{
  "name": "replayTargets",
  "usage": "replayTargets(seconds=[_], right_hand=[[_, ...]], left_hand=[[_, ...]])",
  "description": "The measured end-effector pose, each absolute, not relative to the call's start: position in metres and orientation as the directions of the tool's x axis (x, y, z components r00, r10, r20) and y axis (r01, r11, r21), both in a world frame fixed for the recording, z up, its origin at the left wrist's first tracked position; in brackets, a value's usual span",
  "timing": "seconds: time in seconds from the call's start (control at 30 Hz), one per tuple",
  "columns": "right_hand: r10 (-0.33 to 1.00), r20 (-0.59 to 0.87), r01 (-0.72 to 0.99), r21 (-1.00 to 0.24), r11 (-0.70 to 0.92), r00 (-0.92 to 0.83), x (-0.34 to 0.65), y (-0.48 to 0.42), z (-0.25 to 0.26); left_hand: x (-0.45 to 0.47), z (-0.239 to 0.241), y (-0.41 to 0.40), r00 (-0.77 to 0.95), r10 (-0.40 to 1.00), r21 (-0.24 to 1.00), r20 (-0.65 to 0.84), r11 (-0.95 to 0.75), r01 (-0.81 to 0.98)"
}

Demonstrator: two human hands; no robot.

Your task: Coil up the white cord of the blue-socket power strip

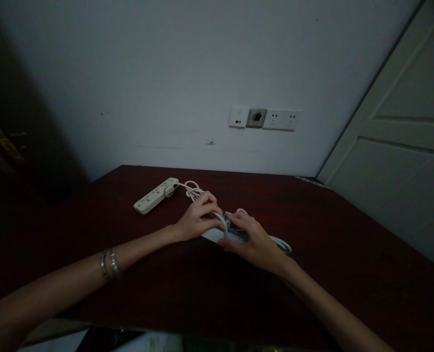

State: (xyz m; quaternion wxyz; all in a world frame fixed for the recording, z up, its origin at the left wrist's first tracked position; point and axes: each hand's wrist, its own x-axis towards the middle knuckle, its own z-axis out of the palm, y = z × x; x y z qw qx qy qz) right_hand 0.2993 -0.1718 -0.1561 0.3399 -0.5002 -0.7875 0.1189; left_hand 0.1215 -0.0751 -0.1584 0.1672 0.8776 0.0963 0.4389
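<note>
My left hand [201,218] is closed, its fingers and thumb pinching a loop of white cable [224,223]. From the right, my right hand [252,238] curls its thumb and fingers around the same bundle; its fingertips meet the cable near the left hand's. Beneath both hands lies a long white object [213,235] with a darker top part, mostly covered, so its kind is unclear. More coiled cable [283,244] sticks out past the right hand. Behind the left hand, a white power strip [154,196] rests on the table with its own bundled cord [193,189].
The dark red table [187,283] meets a pale wall carrying several socket plates [281,120]. A white panelled door [403,132] stands at the right. Papers and a dark item [106,339] show below the table's front edge.
</note>
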Motion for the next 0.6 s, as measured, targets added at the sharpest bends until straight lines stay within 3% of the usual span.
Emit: replayTargets(seconds=[0.27,0.6], right_hand=[[0.817,0.488,0.761,-0.390,0.518,-0.307,0.297,-0.165,-0.162],[0.797,0.454,0.805,-0.243,0.542,-0.399,0.294,-0.169,-0.169]], left_hand=[[0.123,-0.149,-0.069,0.757,0.304,0.515,0.578,-0.856,-0.050],[0.127,-0.146,-0.071,0.788,0.303,0.508,0.537,-0.861,-0.015]])
